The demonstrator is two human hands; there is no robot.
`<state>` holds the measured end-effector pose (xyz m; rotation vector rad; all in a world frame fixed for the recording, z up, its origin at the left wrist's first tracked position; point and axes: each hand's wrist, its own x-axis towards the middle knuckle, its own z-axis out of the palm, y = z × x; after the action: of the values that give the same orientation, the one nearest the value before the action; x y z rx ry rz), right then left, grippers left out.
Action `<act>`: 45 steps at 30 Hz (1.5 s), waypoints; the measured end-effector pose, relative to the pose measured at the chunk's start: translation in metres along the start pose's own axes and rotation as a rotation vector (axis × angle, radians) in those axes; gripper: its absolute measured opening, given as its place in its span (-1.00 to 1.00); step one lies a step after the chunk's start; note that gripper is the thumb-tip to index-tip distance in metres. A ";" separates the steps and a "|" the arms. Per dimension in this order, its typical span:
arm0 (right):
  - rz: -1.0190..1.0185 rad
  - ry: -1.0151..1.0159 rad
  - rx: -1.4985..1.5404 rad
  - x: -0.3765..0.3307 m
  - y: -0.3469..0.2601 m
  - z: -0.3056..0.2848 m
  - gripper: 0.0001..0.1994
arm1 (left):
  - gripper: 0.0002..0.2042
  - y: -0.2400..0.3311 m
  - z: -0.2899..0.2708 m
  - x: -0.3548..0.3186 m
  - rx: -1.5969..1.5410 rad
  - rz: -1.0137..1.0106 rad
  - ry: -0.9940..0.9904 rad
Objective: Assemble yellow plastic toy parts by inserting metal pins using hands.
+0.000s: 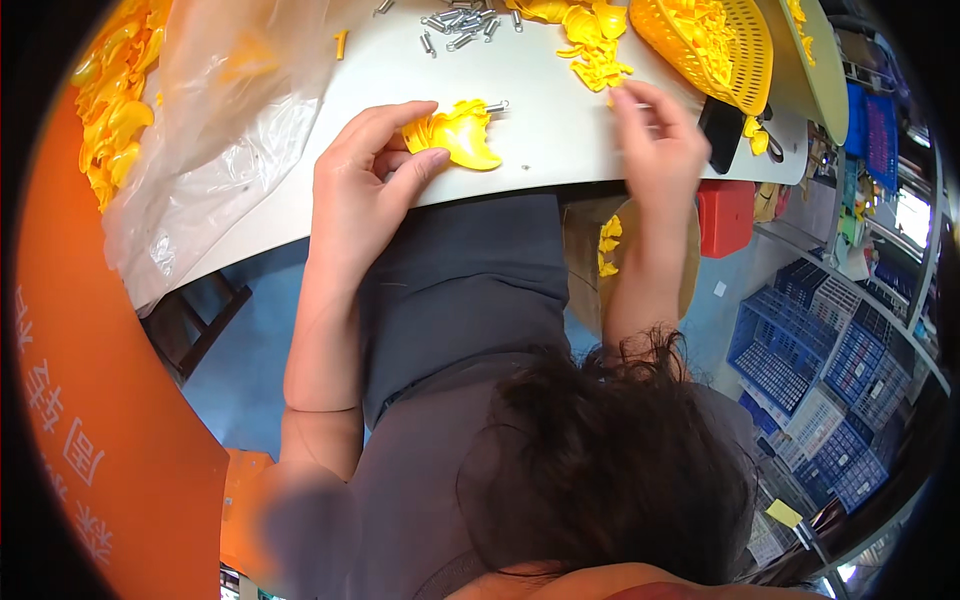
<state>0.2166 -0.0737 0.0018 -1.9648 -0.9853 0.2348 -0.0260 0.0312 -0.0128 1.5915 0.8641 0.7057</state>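
Observation:
My left hand (362, 180) is closed on the edge of a curved yellow plastic part (465, 138) at the table's near edge. A small metal spring (497, 106) sticks out from that part's upper right side. To the right, my right hand (662, 145) is raised over the table edge, its fingers pinched together and slightly blurred. What they hold, if anything, is too small to make out. Just beyond those fingertips lies a pile of yellow plastic parts (598, 45). Several loose metal springs (460, 25) lie farther back on the white table (560, 140).
A clear plastic bag (235, 130) covers the table's left side, beside an orange bin (60, 300) of yellow parts. At the right stand a yellow basket (752, 62) and a black phone (722, 132). A small yellow piece (341, 45) lies near the bag. Blue crates (785, 340) sit on the floor.

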 end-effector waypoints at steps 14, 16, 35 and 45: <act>0.024 -0.113 -0.217 0.026 0.033 -0.016 -0.76 | -0.65 -0.011 0.001 0.000 0.070 0.121 0.075; 0.104 -0.132 -0.202 0.028 0.030 -0.017 -0.76 | -0.65 -0.008 0.000 0.000 0.108 0.120 0.068; -0.291 -0.141 -0.017 -0.035 -0.040 0.048 -0.92 | -0.64 -0.016 0.010 -0.002 0.200 0.316 0.158; -0.449 -0.093 -0.041 -0.036 -0.024 0.074 -0.93 | -0.68 -0.021 0.013 -0.005 0.181 0.350 0.179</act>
<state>0.1425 -0.0458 -0.0295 -1.7254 -1.4693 0.0530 -0.0211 0.0217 -0.0359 1.8883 0.8028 1.0550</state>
